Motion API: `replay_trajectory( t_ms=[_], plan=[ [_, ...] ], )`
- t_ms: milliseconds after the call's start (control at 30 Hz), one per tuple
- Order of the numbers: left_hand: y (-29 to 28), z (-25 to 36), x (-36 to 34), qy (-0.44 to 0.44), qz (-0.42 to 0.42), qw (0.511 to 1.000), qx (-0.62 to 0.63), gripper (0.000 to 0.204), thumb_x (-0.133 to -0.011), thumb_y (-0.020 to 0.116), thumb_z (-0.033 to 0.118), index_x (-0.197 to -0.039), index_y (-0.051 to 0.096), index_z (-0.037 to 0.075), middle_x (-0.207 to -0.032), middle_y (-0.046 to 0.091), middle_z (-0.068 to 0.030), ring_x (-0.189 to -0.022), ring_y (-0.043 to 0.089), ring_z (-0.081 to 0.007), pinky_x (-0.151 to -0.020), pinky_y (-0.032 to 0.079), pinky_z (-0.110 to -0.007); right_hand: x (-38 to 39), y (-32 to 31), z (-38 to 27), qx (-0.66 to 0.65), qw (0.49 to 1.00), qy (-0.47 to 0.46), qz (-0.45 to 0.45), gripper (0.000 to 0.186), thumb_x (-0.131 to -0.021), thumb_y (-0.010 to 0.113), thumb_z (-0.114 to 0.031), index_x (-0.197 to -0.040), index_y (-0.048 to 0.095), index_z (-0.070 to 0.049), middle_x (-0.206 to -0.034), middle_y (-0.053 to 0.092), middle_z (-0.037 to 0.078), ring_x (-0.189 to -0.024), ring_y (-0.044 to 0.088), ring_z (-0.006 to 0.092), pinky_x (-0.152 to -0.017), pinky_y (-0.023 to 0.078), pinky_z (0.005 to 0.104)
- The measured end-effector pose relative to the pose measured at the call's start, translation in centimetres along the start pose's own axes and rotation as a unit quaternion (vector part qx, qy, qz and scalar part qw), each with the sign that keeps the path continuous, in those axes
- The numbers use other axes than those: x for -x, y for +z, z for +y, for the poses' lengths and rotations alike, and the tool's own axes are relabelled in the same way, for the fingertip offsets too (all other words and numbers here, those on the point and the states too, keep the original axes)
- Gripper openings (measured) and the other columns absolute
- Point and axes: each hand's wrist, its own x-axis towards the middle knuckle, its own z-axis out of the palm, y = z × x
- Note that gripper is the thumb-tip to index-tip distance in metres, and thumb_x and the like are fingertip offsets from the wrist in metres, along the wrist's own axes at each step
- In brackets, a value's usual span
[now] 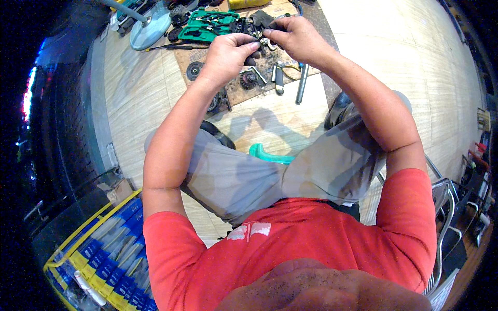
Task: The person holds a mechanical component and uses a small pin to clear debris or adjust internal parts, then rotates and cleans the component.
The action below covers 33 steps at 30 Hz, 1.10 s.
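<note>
The person sat on a low seat over a wooden floor, both arms stretched forward. The left hand and the right hand were closed together on a small metal part, pinched between fingertips and held above a sheet of cardboard on the floor. What kind of part it was could not be told; it was mostly hidden by the fingers. On the cardboard lay a toothed gear, a dark round disc at its left edge, and a metal rod near its right edge. A green tool case sat open at the far edge. To handle so small a piece well, it seemed wise to keep it over the cardboard, so anything dropped would land among the other parts.
</note>
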Motion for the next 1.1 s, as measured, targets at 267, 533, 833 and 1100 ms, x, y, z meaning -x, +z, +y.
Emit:
replay_trajectory(
  t_ms=[267, 533, 833, 1100],
  plan=[
    [0.2, -0.7, 0.3, 0.067, -0.002, 0.998, 0.017, 0.023, -0.087, 0.064, 0.012, -0.104, 0.066, -0.004, -0.087, 0.069, -0.0053, -0.075, 0.062, -0.0094, -0.07, 0.051, -0.025, 0.3, -0.5, 0.0, -0.118, 0.987, 0.078, -0.075, 0.024, -0.092, 0.057, -0.022, -0.092, 0.065, 0.001, -0.062, 0.053, 0.0, -0.057, 0.046, 0.0067, -0.052, 0.037, 0.0237],
    [-0.2, -0.6, 0.2, 0.023, -0.052, 0.998, 0.007, 0.024, -0.09, 0.06, 0.015, -0.105, 0.066, -0.003, -0.082, 0.068, -0.0047, -0.068, 0.06, -0.0092, -0.064, 0.049, -0.024, 0.3, -0.9, 1.0, -0.112, 0.993, 0.03, -0.028, 0.033, -0.089, 0.06, -0.03, -0.092, 0.066, 0.002, -0.069, 0.063, 0.007, -0.064, 0.056, 0.0115, -0.06, 0.046, 0.0289],
    [0.9, -0.7, 0.0, 0.09, 0.066, 0.981, -0.155, 0.025, -0.085, 0.066, 0.019, -0.099, 0.069, -0.002, -0.08, 0.07, -0.0085, -0.069, 0.062, -0.0112, -0.065, 0.05, -0.028, 0.2, -0.1, 1.0, -0.115, 0.99, 0.082, 0.006, 0.029, -0.092, 0.06, -0.026, -0.097, 0.066, 0.002, -0.078, 0.065, 0.001, -0.07, 0.055, 0.0048, -0.062, 0.045, 0.0211],
    [0.9, -1.2, -0.3, 0.094, 0.093, 0.98, -0.148, 0.023, -0.081, 0.068, 0.022, -0.095, 0.071, 0.004, -0.079, 0.069, -0.0139, -0.07, 0.067, -0.021, -0.069, 0.051, -0.032, 0.5, -0.4, -0.1, -0.116, 0.989, 0.086, 0.01, 0.029, -0.091, 0.06, -0.025, -0.097, 0.066, 0.003, -0.079, 0.065, 0.002, -0.069, 0.056, 0.0051, -0.062, 0.045, 0.0213]
  ],
)
